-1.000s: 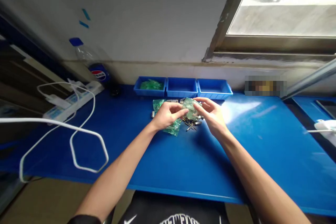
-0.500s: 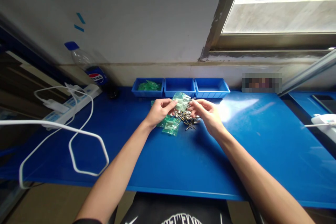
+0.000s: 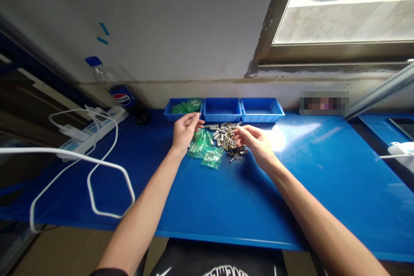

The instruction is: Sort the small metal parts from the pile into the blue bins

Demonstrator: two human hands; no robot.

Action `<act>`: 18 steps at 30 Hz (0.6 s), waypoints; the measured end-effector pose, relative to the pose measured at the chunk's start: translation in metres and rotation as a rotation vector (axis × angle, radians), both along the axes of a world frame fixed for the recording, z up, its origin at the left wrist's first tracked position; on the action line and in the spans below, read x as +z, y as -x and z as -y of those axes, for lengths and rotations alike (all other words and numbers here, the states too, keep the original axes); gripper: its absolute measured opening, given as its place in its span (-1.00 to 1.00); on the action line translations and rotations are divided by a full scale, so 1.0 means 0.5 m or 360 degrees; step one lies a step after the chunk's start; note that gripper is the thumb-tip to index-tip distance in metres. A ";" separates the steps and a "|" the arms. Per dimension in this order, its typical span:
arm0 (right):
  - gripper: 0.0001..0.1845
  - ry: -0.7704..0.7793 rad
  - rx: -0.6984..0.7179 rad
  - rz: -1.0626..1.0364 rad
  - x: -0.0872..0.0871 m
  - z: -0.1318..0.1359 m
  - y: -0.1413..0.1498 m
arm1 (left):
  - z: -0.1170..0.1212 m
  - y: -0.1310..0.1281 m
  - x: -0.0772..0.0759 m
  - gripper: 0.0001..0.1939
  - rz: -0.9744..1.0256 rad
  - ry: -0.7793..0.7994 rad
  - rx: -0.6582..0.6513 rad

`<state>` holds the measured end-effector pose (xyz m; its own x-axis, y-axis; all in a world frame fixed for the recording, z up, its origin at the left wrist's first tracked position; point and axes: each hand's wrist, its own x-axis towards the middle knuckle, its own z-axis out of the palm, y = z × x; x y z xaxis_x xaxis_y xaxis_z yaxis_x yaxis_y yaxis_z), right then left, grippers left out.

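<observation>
My left hand (image 3: 186,133) is in front of the left blue bin (image 3: 168,114), its fingers apart and holding nothing I can see. Small green plastic bags (image 3: 183,107) lie in that bin, one on top showing pale pieces inside. Below my left hand, several more green bags (image 3: 211,157) with metal pieces in them rest on the table. A heap of small metal pins and cylinders (image 3: 226,136) lies beside these bags. Over the heap's right side is my right hand (image 3: 254,139), fingers loosely curled and apart, with nothing visible in them.
Beside the left bin stand a middle blue bin (image 3: 222,117) and a right blue bin (image 3: 262,117). A cola bottle (image 3: 121,95) and a power strip (image 3: 93,131) are at the left, with a white cable (image 3: 124,172) looping over the blue table (image 3: 226,207).
The green bag held between both hands is gone from them, and a bag now lies on top in the left bin. My left hand moved left and opened; the right stayed near the heap.
</observation>
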<state>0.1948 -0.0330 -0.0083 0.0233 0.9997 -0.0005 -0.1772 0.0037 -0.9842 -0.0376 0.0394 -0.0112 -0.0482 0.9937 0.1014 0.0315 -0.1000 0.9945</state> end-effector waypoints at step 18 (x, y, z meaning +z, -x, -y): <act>-0.64 -0.0100 -0.0020 0.0403 -0.003 0.008 0.002 | 0.012 0.050 0.026 -0.69 -0.0740 -0.0510 -0.0043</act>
